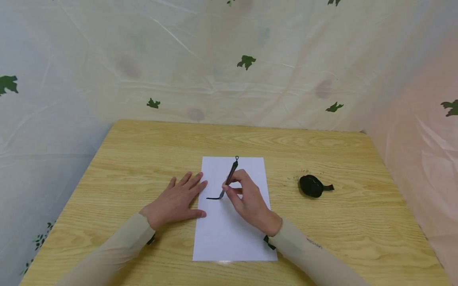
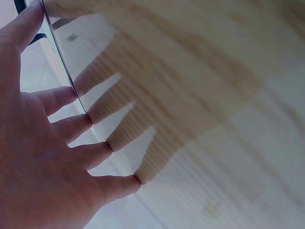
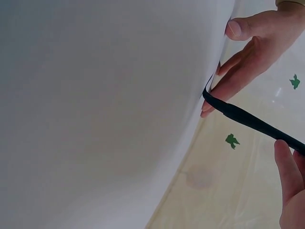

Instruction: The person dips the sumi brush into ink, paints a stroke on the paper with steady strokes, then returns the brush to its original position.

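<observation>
My right hand (image 1: 252, 204) pinches a black ink brush (image 1: 232, 172) with a small hanging loop at its top end. The brush leans slightly to the right, its tip on a white sheet of paper (image 1: 229, 242), at the right end of a short black stroke (image 1: 212, 198). My left hand (image 1: 175, 202) lies flat with fingers spread at the sheet's left edge, thumb and some fingertips over the paper. In the left wrist view, the fingertips (image 2: 126, 183) press on the tabletop. The right wrist view shows the brush's bent, dark bristles against the paper.
A round black object (image 1: 311, 186) with a short flat tab sits right of the paper, dark specks scattered beside it. Both rest on the wood-grain table (image 1: 150, 151). Pale sheeting (image 1: 200, 59) with green leaf shapes hangs behind the table and at its sides.
</observation>
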Demonstrator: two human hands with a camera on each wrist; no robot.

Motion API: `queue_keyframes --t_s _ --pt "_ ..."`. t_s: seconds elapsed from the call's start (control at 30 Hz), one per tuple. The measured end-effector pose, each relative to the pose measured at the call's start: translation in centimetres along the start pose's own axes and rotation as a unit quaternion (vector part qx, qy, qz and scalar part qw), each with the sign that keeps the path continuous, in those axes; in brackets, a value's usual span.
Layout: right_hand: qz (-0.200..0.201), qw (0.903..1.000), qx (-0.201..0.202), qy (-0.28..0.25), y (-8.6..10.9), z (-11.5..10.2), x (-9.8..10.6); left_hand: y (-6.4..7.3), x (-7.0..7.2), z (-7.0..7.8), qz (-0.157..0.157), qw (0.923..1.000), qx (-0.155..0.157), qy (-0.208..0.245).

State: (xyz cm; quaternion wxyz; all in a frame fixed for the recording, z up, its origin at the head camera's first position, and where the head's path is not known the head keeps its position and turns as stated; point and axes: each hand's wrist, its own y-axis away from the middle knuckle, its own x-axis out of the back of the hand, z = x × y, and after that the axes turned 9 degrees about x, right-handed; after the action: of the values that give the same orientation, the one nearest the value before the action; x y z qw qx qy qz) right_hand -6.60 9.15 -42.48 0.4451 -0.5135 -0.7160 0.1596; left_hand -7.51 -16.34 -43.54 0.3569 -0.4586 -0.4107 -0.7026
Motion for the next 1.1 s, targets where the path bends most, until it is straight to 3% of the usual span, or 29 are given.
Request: queue_keyframes --t_s 1.1 --pt "0.011 0.9998 0.017 0.003 0.36 0.16 0.74 0.04 -0.16 -0.26 0.007 1.0000 -0.005 -0.003"
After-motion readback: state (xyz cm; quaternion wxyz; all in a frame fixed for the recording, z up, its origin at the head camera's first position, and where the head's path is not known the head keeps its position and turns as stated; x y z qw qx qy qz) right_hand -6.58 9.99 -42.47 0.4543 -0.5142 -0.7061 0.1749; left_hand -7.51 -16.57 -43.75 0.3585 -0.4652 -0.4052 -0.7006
